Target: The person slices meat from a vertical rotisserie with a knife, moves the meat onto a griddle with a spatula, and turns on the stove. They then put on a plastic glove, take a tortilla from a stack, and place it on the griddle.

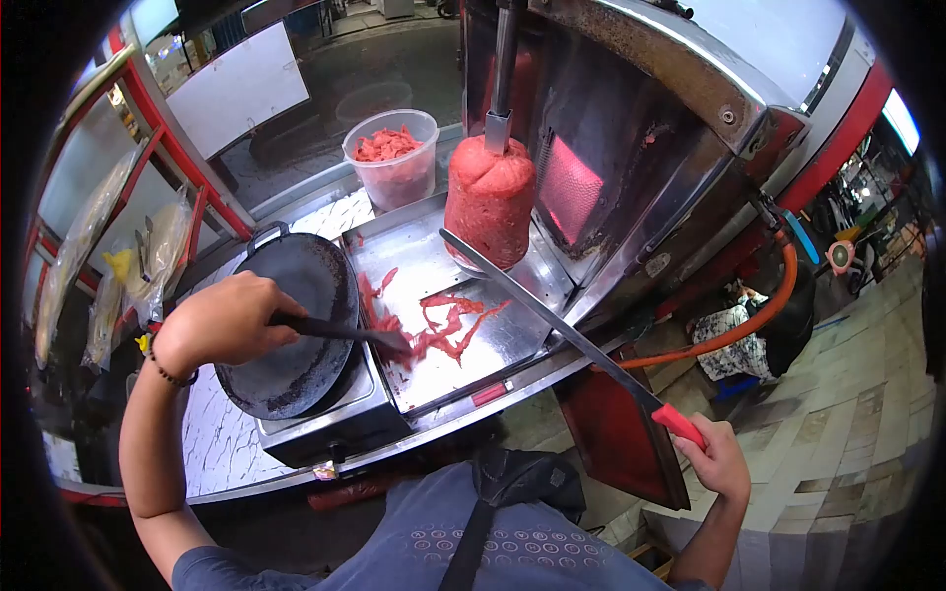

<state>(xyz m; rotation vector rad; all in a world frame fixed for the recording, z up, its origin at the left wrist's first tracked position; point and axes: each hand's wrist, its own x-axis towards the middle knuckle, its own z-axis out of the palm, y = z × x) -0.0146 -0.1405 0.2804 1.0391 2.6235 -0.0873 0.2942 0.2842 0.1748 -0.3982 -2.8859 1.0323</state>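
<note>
My left hand (232, 320) is closed around the handle of a black spatula (340, 331), whose far end touches shaved meat strips (455, 330) on the metal tray (419, 379). My right hand (717, 459) grips the red handle of a long knife (591, 347). The blade slants up and left over the tray, its tip near the lower part of the kebab meat cone (491, 202). That cone stands upright on a vertical metal spit (504, 74).
A black griddle pan (286, 369) sits on a stove left of the tray. Behind it stands a plastic tub of meat pieces (394, 172). The grill's burner mesh (570, 189) glows pink beside the cone. An orange hose (778, 315) curves down at right; bagged flatbreads (79, 256) hang left.
</note>
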